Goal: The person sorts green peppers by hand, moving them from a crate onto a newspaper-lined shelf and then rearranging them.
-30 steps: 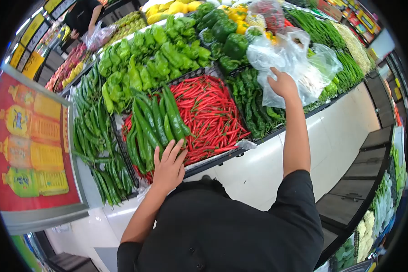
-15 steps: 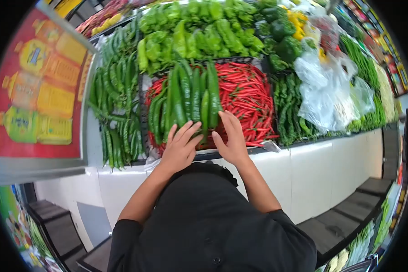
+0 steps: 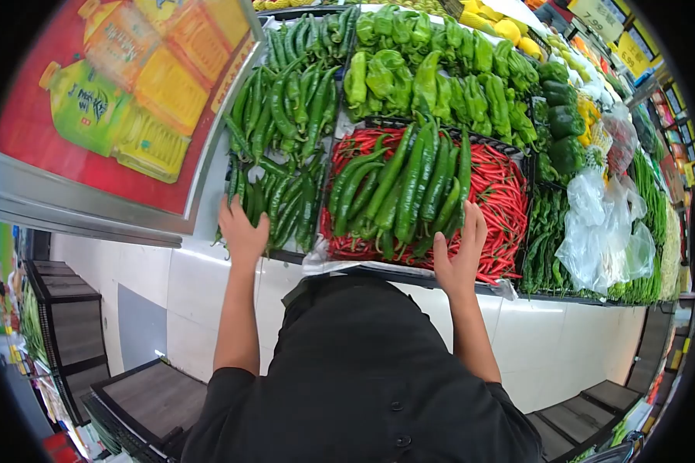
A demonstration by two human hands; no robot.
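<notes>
My left hand (image 3: 243, 230) is at the front edge of the left section of long green peppers (image 3: 286, 100), its fingers spread against the lowest peppers. Beside the middle tray, my right hand (image 3: 461, 251) touches the right end of a pile of large green peppers (image 3: 409, 181), thumb and fingers apart. That pile lies on top of small red chillies (image 3: 498, 193), which show mostly to its right. Neither hand has anything visibly gripped.
Light green peppers (image 3: 425, 81) fill the section behind. Clear plastic bags (image 3: 598, 231) lie on the produce at the right. A red panel with pictured bottles (image 3: 123, 100) stands at the left, its metal frame close to my left hand.
My left hand has left the pile on the red chillies and moved left to the other green peppers. My right hand stays at the pile's right side. The view has shifted left.
</notes>
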